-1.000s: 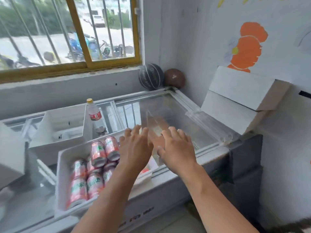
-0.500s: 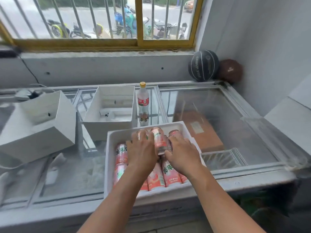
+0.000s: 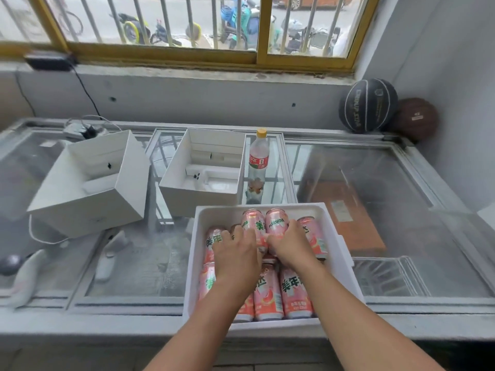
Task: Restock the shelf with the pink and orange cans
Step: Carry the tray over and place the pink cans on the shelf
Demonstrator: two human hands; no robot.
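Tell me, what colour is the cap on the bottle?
Yellow. The cap shows best in the head view.

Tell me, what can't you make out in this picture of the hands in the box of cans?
Head view:
- Grip: the backs of the left hand and right hand hide their fingertips, so a hold on any cans is unclear.
- Can count: hands and forearms cover part of the white box.
- Shelf: not in view.
- Bottle label: too small to read.
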